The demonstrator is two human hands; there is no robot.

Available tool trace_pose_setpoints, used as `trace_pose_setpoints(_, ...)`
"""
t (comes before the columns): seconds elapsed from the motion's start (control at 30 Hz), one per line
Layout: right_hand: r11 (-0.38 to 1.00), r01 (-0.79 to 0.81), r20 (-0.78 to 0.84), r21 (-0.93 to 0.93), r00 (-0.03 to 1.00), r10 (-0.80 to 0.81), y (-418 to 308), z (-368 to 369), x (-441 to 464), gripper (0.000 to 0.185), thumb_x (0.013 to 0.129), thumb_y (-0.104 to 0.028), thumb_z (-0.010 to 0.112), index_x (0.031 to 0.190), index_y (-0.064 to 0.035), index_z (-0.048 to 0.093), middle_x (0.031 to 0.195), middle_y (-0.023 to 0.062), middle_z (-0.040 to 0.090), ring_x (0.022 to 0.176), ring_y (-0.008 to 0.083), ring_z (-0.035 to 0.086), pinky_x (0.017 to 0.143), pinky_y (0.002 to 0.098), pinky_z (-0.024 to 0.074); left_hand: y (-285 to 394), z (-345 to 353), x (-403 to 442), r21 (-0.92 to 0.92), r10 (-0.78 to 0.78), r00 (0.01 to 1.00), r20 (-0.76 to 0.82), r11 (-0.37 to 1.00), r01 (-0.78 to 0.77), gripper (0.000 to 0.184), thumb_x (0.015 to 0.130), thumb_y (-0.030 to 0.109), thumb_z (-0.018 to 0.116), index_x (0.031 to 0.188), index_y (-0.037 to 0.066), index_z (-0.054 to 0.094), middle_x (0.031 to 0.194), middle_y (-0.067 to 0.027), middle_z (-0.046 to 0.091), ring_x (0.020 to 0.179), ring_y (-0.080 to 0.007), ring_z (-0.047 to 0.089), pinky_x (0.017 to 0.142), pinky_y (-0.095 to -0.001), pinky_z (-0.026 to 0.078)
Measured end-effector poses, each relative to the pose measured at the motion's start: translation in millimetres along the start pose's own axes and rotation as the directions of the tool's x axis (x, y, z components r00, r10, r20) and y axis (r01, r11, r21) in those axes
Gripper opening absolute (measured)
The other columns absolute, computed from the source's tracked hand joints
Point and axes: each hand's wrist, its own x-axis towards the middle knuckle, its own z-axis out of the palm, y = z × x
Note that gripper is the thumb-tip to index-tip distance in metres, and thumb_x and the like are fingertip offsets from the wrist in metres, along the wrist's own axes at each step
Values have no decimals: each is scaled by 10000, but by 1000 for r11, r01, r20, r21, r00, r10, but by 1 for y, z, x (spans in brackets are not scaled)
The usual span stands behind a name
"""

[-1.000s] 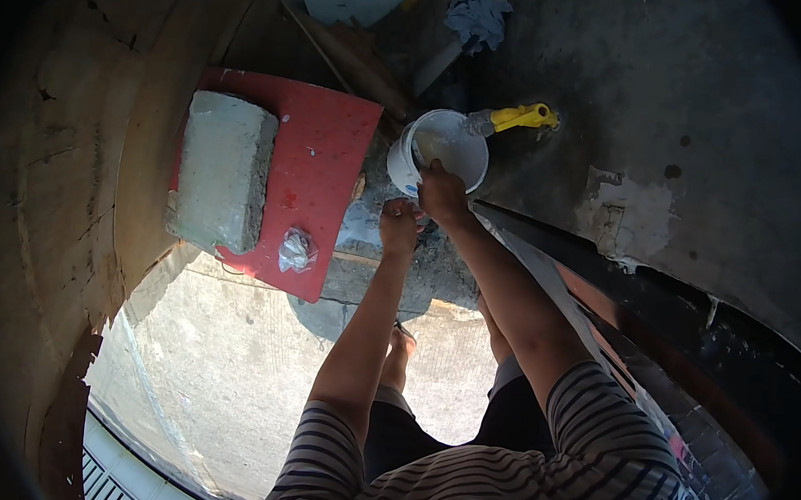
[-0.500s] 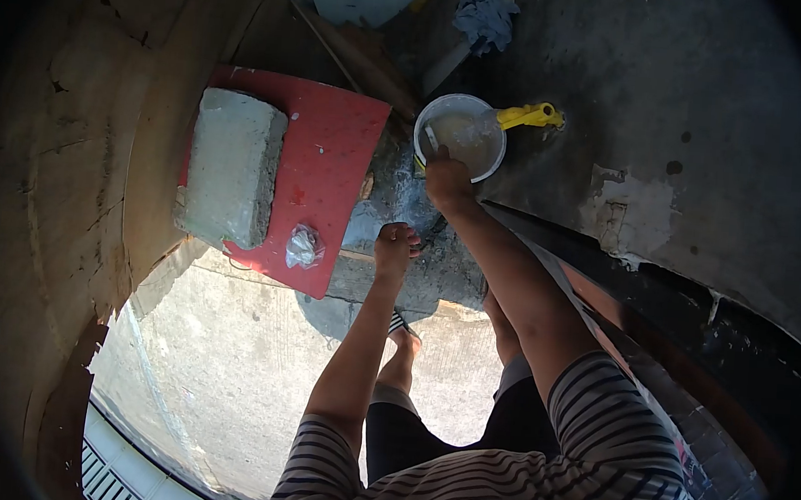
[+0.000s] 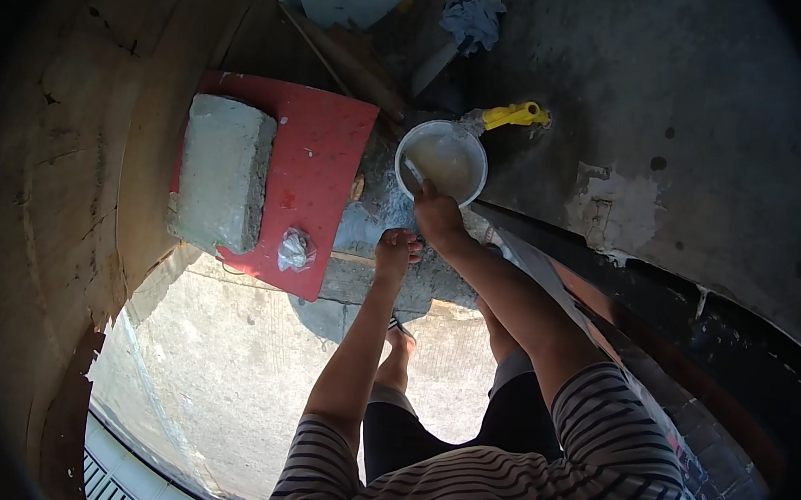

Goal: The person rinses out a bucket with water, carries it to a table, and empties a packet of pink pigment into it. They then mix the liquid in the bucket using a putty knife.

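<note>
In the head view, my right hand [image 3: 438, 219] is closed at the near rim of a white bucket [image 3: 483, 178], round the end of a pale, narrow tool [image 3: 413, 170] that slants into the bucket. Cloudy greyish liquid shows inside. My left hand [image 3: 396, 253] hangs below and to the left of the bucket, fingers loosely curled and slightly apart, with nothing visible in them. A yellow pipe fitting or tap [image 3: 514, 116] points from the wall to the bucket's upper right rim, with clear material round its end.
A red board [image 3: 318, 165] lies to the left, bearing a concrete block [image 3: 222, 172] and a crumpled plastic bag [image 3: 296, 249]. A bluish cloth [image 3: 472, 19] and wood pieces [image 3: 344, 58] are beyond the bucket. A dark ledge [image 3: 587, 243] runs along the right.
My left hand has dropped away from the bucket's near side. The bucket first tipped more upright beneath the yellow fitting, showing the liquid; my right hand has stayed by its rim with the tool.
</note>
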Motion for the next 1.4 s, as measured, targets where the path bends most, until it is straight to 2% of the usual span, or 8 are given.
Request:
trace_pose_setpoints(0.27,1000,9,44,-4,999,-9,-4,-20,-15,164,782,-107,645,907,-4,670,979,164,583,771,284,695,598,365,586,49,23,-5,-254,-7,998,-57,967,-8,490,991,305,535,1382,28,431,1130,-173,631,924,-259,688,716,-358,597)
trace_pose_setpoints(0.5,993,120,224,3,967,-117,13,-23,-9,370,797,-145,668,1126,14,611,1057,186,571,766,336,684,661,421,576,62,27,35,320,233,965,-120,929,-184,561,910,225,621,1420,38,479,1074,-210,702,976,-236,716,680,-406,568)
trace_pose_setpoints(0.6,873,74,196,483,962,-190,29,-29,1,353,800,-127,668,1121,17,630,1043,211,581,817,397,670,744,435,553,39,11,63,575,478,870,-124,749,-330,482,883,155,600,1345,25,553,1051,-251,694,793,-264,746,599,-401,572)
trace_pose_setpoints(0.67,787,-167,150,594,984,95,38,-1,8,381,831,-98,640,1197,3,607,916,212,610,828,417,659,787,430,528,69,16,34,264,238,963,-127,944,-199,477,877,129,599,1335,7,546,1047,-279,682,651,-283,734,511,-362,579)
trace_pose_setpoints(0.87,341,-319,37,884,776,630,35,57,29,277,886,-153,613,1109,6,660,891,200,703,848,376,679,758,416,523,69,8,29,316,225,972,-62,929,-195,523,886,70,573,1390,-29,479,991,-247,703,596,-280,721,467,-342,605)
trace_pose_setpoints(0.93,581,-369,-59,725,807,587,28,41,45,281,896,-221,639,1056,7,677,950,196,720,920,359,694,782,404,526,63,8,29,263,248,962,-119,942,-210,513,887,69,573,1382,-33,481,977,-243,706,584,-279,718,475,-346,609)
trace_pose_setpoints(1.23,918,-198,455,343,890,22,36,-32,61,335,857,-185,632,1148,-40,714,1109,230,691,1041,328,679,906,390,537,66,2,33,167,332,927,-172,938,-305,413,881,45,570,1291,0,544,955,-227,701,664,-278,727,479,-356,617)
trace_pose_setpoints(1.4,978,-165,421,-127,884,204,35,-29,68,231,855,-109,593,1021,-64,746,1047,187,720,967,312,711,826,419,573,65,7,30,276,401,903,-156,895,-350,391,876,75,591,1259,1,560,956,-210,704,679,-278,729,460,-332,613)
